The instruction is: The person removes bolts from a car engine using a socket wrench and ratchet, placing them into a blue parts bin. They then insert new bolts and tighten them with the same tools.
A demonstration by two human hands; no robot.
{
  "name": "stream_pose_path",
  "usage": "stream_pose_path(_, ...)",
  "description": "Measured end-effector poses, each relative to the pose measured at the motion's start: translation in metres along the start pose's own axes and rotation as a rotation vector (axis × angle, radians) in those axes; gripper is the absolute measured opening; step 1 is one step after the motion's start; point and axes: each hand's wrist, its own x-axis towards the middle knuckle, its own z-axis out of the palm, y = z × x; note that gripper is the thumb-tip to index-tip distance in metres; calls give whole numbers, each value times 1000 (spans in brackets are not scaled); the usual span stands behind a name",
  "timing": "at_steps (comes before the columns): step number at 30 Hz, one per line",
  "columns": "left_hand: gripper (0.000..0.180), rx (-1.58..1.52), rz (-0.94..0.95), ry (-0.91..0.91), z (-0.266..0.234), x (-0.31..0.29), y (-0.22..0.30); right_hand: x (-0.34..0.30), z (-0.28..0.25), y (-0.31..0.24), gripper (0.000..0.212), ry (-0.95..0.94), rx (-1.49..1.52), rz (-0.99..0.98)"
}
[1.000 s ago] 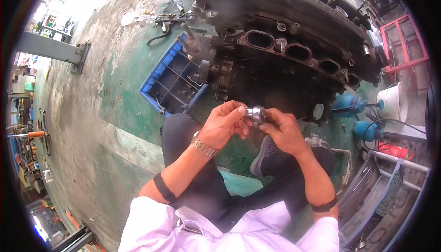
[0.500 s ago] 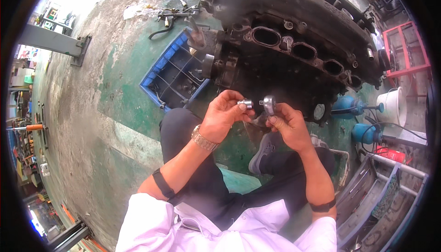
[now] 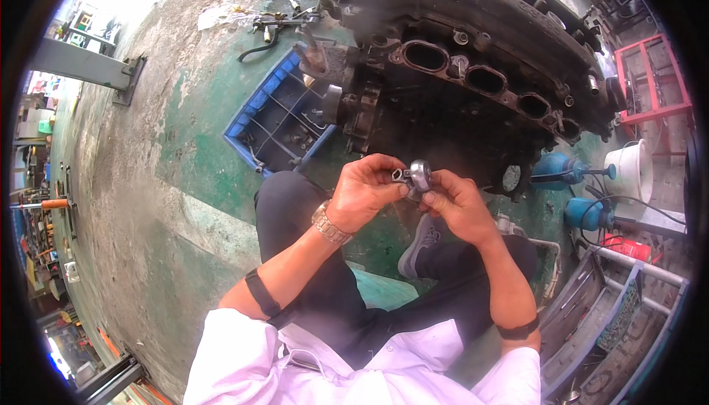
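Note:
My left hand (image 3: pixel 367 192) pinches a small chrome socket (image 3: pixel 399 174) between thumb and fingers. The socket is right against the round head of a ratchet wrench (image 3: pixel 420 175); whether it sits on the drive cannot be made out. Closed round the ratchet just below its head is my right hand (image 3: pixel 459 204), which hides most of the handle. Both hands are in front of a dark, greasy engine (image 3: pixel 443 121) with a row of oval ports.
A blue divided crate (image 3: pixel 244 121) with small metal parts lies left of the engine. To the right are blue jacks (image 3: pixel 555 172), a white bucket (image 3: pixel 629 170), a red frame (image 3: pixel 653 80) and a metal rack (image 3: pixel 628 316). A grey post (image 3: pixel 81 62) rises at far left.
The gap between the socket and the ratchet head has closed. My two hands have come together, and the socket is turned, with its opening showing.

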Motion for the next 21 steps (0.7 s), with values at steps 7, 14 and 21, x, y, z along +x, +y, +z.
stream_pose_path(7,29,28,126,-35,4,3,-5,0,-1,-2,19,-2,26,2)
stream_pose_path(14,26,-10,81,-50,4,0,-4,-3,-5,-3,16,-18,-14,-13)
stream_pose_path(21,28,165,128,25,7,0,-7,-6,-7,0,22,-3,-13,-8)
